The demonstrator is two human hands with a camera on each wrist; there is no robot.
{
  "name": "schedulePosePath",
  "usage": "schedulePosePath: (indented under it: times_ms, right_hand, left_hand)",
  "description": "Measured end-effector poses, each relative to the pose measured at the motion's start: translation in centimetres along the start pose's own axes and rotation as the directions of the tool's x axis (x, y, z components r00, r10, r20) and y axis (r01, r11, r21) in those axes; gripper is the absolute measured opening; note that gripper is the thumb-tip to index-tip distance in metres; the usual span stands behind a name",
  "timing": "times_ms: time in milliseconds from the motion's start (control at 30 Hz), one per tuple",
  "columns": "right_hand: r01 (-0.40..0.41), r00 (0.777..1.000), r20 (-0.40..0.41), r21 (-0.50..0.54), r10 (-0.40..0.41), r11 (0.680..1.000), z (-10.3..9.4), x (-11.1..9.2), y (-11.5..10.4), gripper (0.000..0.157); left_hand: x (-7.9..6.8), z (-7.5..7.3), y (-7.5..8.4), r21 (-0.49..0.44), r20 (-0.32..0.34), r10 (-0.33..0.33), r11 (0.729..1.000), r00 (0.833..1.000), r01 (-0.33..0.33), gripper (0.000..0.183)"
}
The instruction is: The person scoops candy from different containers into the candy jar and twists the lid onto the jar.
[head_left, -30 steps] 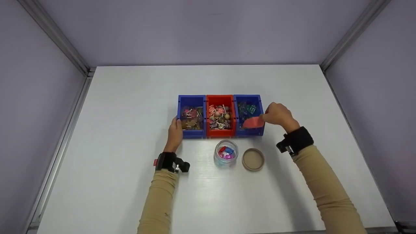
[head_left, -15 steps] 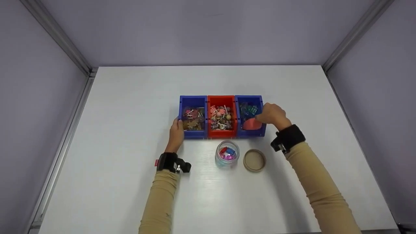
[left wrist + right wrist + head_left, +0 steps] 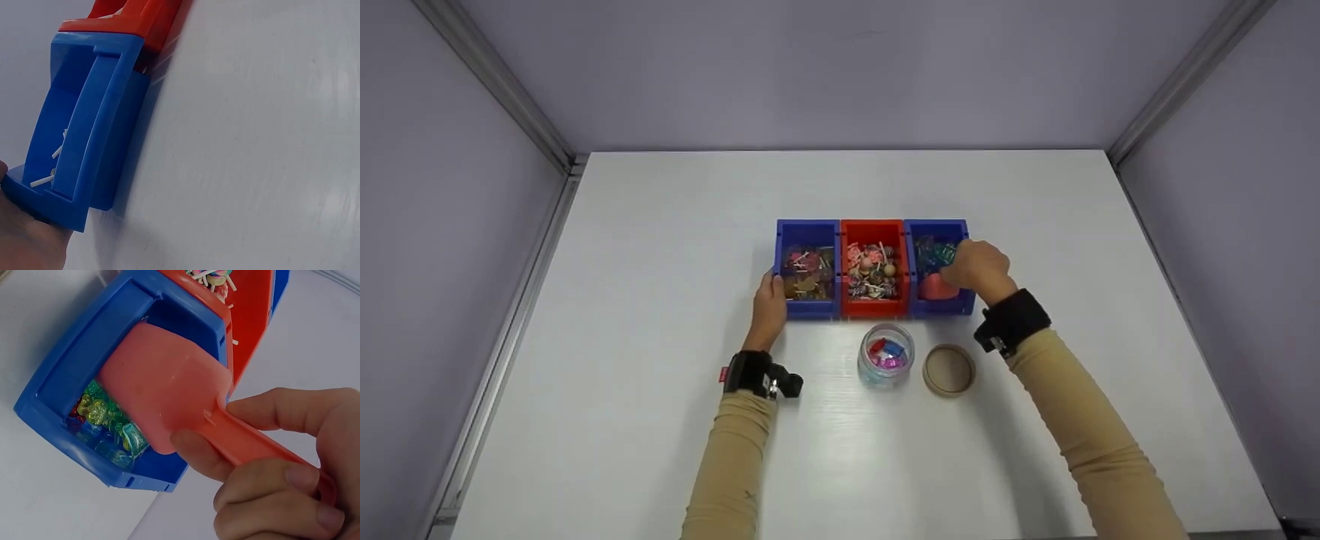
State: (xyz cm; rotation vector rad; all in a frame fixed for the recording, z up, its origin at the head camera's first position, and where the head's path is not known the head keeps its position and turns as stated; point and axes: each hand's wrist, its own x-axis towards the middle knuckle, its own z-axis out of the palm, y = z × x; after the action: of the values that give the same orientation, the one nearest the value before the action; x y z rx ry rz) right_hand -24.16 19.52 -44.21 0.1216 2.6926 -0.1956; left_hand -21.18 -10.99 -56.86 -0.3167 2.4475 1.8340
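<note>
My right hand grips the handle of a pink plastic scoop, whose blade reaches into the right blue bin. Beside the blade in that bin lie clear green, yellow and red candies. At the far end of the row, my left hand holds the outer side of the left blue bin, thumb over its rim. White sticks of lollipops show inside it. Between the blue bins, a red bin carries several more lollipops.
A glass jar with red, blue and pink pieces stands in front of the red bin. Right of the jar, a round tan lid lies on the white table. Pale walls enclose the table's back and sides.
My right hand has moved left and slightly down over the right blue bin, pushing the scoop deeper and more tilted into it. My left hand stays on the left blue bin.
</note>
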Motion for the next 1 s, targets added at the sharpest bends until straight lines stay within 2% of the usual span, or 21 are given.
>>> schedulePosePath:
  times_ms: [233, 367, 500, 733, 1000]
  right_hand:
    - [0.015, 0.993, -0.116, 0.052, -0.009, 0.999, 0.8, -0.2, -0.2, 0.043]
    - [0.021, 0.990, -0.141, 0.069, -0.012, 0.997, 1.0, -0.2, -0.2, 0.035]
    - [0.006, 0.994, -0.107, 0.056, 0.000, 0.998, 0.6, -0.4, -0.2, 0.038]
    - [-0.008, 1.000, 0.005, 0.021, 0.008, 1.000, -0.6, -0.4, -0.6, 0.048]
    - [-0.011, 0.999, 0.048, -0.001, 0.011, 1.000, -1.2, 0.3, -0.7, 0.053]
  left_hand:
    - [-0.1, -0.2, 0.1, 0.000, 0.002, -0.009, 1.000, 1.000, 0.009, 0.046]
    - [-0.1, -0.2, 0.2, -0.001, 0.021, -0.019, 1.000, 1.000, 0.019, 0.047]
    - [-0.1, -0.2, 0.2, -0.001, 0.023, -0.029, 1.000, 0.999, 0.029, 0.048]
    - [0.0, -0.2, 0.2, -0.004, 0.024, -0.047, 0.999, 0.999, 0.047, 0.049]
    - [-0.1, -0.2, 0.2, -0.025, 0.042, -0.036, 0.999, 0.998, 0.037, 0.049]
